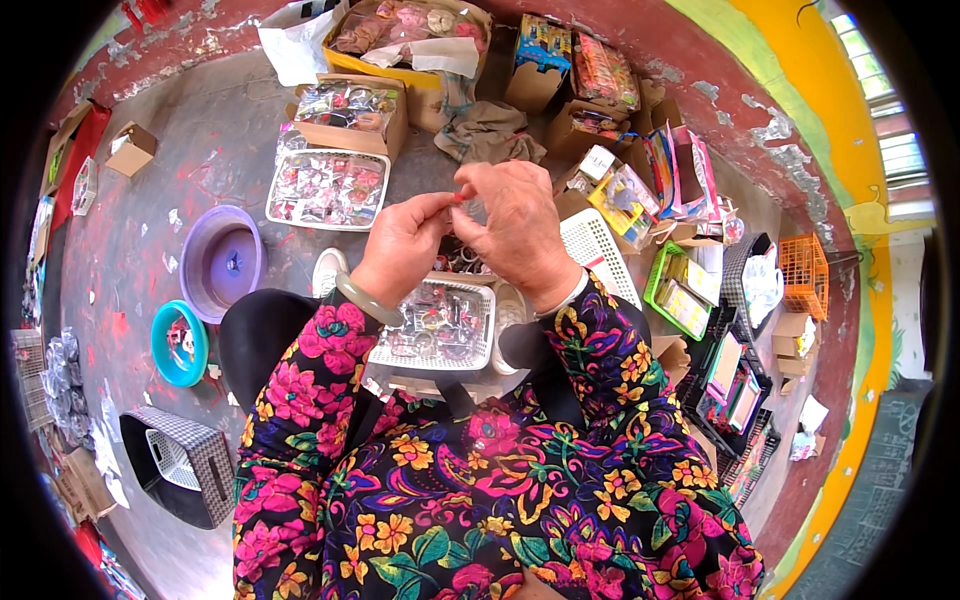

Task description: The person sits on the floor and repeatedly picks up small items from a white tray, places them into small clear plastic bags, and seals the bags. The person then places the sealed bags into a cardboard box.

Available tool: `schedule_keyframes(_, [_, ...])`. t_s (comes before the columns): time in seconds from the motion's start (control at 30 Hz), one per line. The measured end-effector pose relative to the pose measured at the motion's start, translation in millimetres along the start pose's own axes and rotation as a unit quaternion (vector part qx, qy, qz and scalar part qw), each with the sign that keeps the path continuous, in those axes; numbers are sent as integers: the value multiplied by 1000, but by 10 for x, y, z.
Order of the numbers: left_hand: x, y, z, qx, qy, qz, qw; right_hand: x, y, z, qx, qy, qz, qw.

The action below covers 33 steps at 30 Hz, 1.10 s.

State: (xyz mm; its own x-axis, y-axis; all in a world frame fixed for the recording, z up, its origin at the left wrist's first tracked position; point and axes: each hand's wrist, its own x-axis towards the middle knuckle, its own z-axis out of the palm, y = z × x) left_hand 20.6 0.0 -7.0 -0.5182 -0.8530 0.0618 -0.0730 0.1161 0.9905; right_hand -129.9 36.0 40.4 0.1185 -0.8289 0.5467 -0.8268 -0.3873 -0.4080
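Note:
My left hand [402, 248] and my right hand [520, 228] meet in front of me, both with fingers pinched. Between their fingertips shows a small red piece [459, 198], too small to name. Something clear may be beside it, but my right fingers partly cover that spot. Below my hands, between my feet, a white plastic basket [489, 335] holds several small clear packets [436, 322] with dark and coloured pieces inside. Beyond my left hand, another white basket [273, 200] is filled with similar packets with pink and red contents.
Cardboard boxes [398, 135] of packets stand ahead, beside a crumpled brown cloth [490, 132]. To the left are a purple basin [212, 292], a teal basin [160, 362] and a checked bin [217, 470]. A green basket [662, 262] and black crates [762, 385] line the right.

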Motion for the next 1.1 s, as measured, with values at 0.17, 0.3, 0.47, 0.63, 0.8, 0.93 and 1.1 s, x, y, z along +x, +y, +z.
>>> schedule_keyframes(0.17, [5, -5, 25, -13, 4, -3, 1000, -25, 44, 32, -11, 9, -31, 999])
schedule_keyframes(0.3, [11, 2, 22, 0, 7, 12, 1000, -20, 39, 4, -39, 5, -39, 998])
schedule_keyframes(0.47, [46, 5, 63, -7, 38, 57, 998, 14, 23, -27, -59, 40, -40, 997])
schedule_keyframes(0.63, [69, 39, 68, -17, 2, 16, 1000, -38, 57, -106, 0, 14, 48, 999])
schedule_keyframes(0.8, [68, 31, 89, 3, -19, 15, 1000, -164, 148, -204, 142, 2, 189, 972])
schedule_keyframes(0.93, [81, -37, 122, -54, -31, 10, 998, -306, 234, -324, 325, -11, 335, 884])
schedule_keyframes(1.1, [128, -53, 196, -228, -59, -67, 970, -573, 423, -555, 444, 62, 403, 798])
